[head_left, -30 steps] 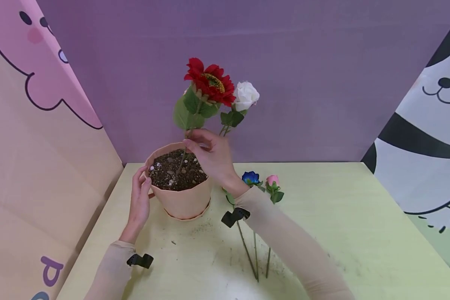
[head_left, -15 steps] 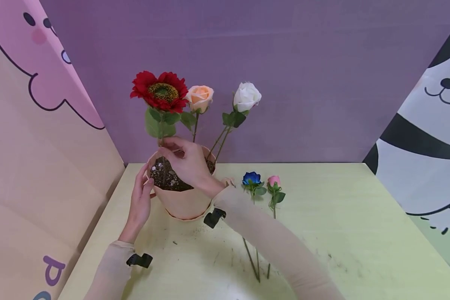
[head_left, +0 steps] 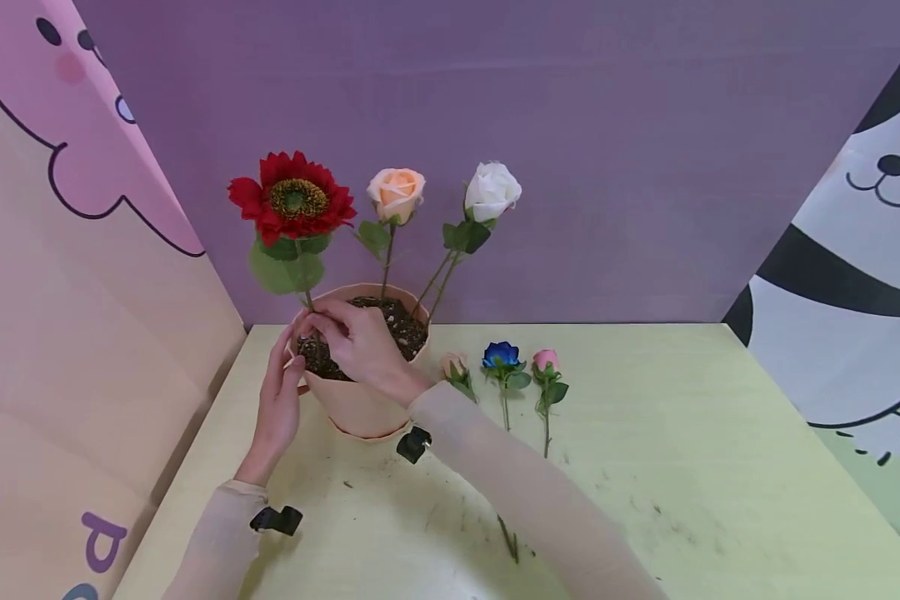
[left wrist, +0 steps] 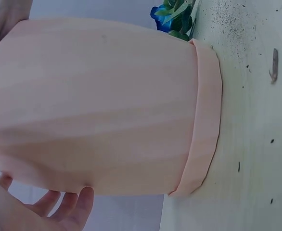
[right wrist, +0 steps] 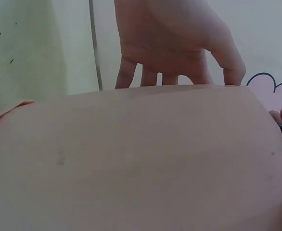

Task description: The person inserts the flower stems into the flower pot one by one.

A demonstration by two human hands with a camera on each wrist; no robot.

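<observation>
My right hand (head_left: 366,343) pinches the green stem of a red sunflower (head_left: 297,198) between thumb and fingers, low over the dark soil (head_left: 407,330). The peach flower pot (head_left: 363,407) holds that soil. Its left side is gripped near the rim by my left hand (head_left: 274,417), whose fingers (left wrist: 83,206) lie against the wall. A peach rose (head_left: 396,197) and a white rose (head_left: 492,193) stand in the pot behind my right hand. In the right wrist view the pot wall hides most of that hand; the stem's lower end cannot be made out.
On the table (head_left: 690,433), right of the pot, lie a pale pink rose (head_left: 456,365), a blue rose (head_left: 502,357) and a pink rosebud (head_left: 546,361). My right sleeve covers part of their stems. Soil crumbs are scattered in front. A purple wall (head_left: 615,167) stands behind.
My right hand has moved left across the pot and lower, bringing the red sunflower to the pot's left side. The peach rose has come into view. My left hand stays on the pot.
</observation>
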